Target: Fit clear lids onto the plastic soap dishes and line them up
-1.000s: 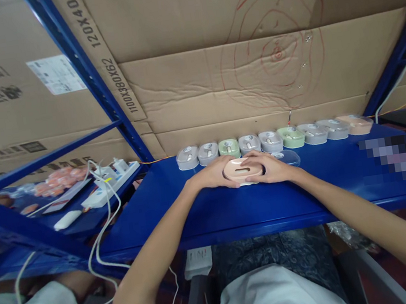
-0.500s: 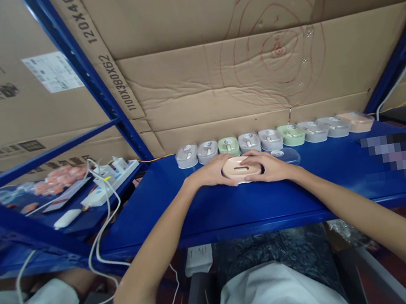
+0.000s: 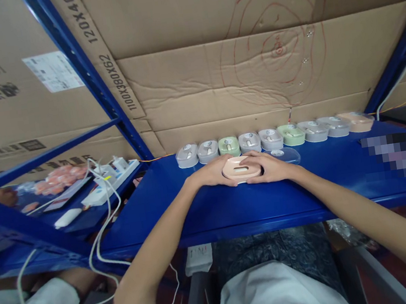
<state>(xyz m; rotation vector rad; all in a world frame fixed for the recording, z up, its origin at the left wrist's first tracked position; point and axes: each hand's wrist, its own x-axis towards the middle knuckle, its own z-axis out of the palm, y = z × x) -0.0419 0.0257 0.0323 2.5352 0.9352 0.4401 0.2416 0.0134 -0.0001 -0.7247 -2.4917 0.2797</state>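
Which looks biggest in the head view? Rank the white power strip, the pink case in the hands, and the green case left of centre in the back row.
1. White power strip.
2. Pink case, held between left hand and right hand.
3. Green case; it sits farther back, so its real size against the pink one is unsure.

Nine boxed mice (image 3: 249, 142) in row, one pink mouse (image 3: 241, 169), one clear lid (image 3: 282, 155).

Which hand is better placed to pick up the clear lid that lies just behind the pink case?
The right hand, probably. The clear lid lies on the blue shelf just beyond its fingers. The left hand grips the other side of the pink case, farther away.
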